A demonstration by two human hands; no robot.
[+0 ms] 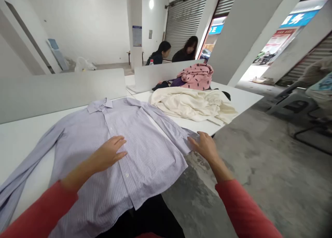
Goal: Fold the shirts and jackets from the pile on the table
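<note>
A light purple, finely striped button-up shirt [150,148] lies front side up across the white table, collar toward the far side and hem hanging over the near edge. Over its button placket is my left hand [111,153], fingers apart and holding nothing; whether it touches the cloth I cannot tell. At the table's right edge, my right hand [204,146] grips the cuff of the sleeve stretched out to the right. Part of that cuff is hidden by the fingers. The other sleeve [28,165] trails down toward the lower left.
A cream garment [192,105] lies crumpled behind the right sleeve. Beyond it is a pink cloth with dark marks [195,75]. Low frosted dividers [62,89] line the table's back. Two people sit behind them. Grey chairs [295,103] stand on the concrete floor at right.
</note>
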